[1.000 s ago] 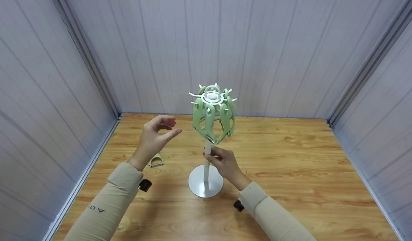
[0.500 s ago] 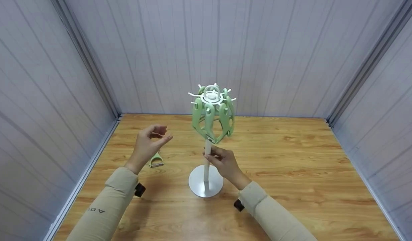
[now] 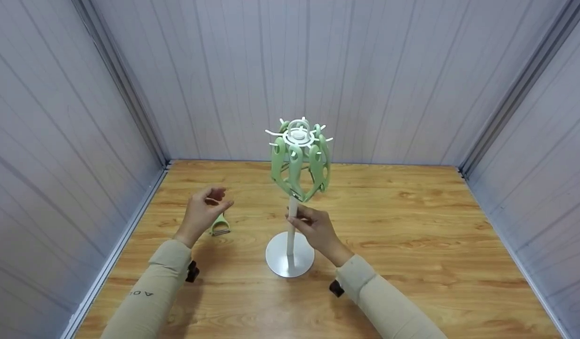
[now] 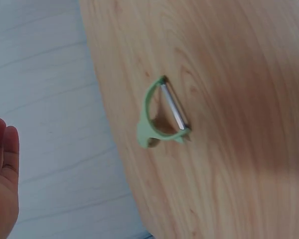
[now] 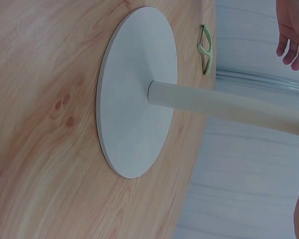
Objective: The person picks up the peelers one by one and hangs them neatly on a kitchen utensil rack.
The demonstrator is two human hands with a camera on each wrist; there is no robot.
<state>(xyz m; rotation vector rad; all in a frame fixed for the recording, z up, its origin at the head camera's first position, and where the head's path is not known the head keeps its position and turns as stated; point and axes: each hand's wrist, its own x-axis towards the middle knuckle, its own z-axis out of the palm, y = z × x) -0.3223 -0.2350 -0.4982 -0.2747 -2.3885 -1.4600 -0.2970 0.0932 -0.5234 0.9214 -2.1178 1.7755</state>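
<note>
A white stand with a round base and hooks around its top stands upright on the table. Several green peelers hang from its hooks. My right hand grips the pole below them, thumb and fingers on either side. On the left lies one green peeler, its metal blade showing in the left wrist view. Above it hovers my left hand, fingers loosely bent and nothing in them, hiding part of the peeler's handle in the head view.
The wooden table is enclosed by pale panelled walls at the back and both sides. Metal strips run along the table's side edges.
My left hand has come down and to the left, away from the stand and nearer the loose peeler. The right hand and the stand have stayed in place.
</note>
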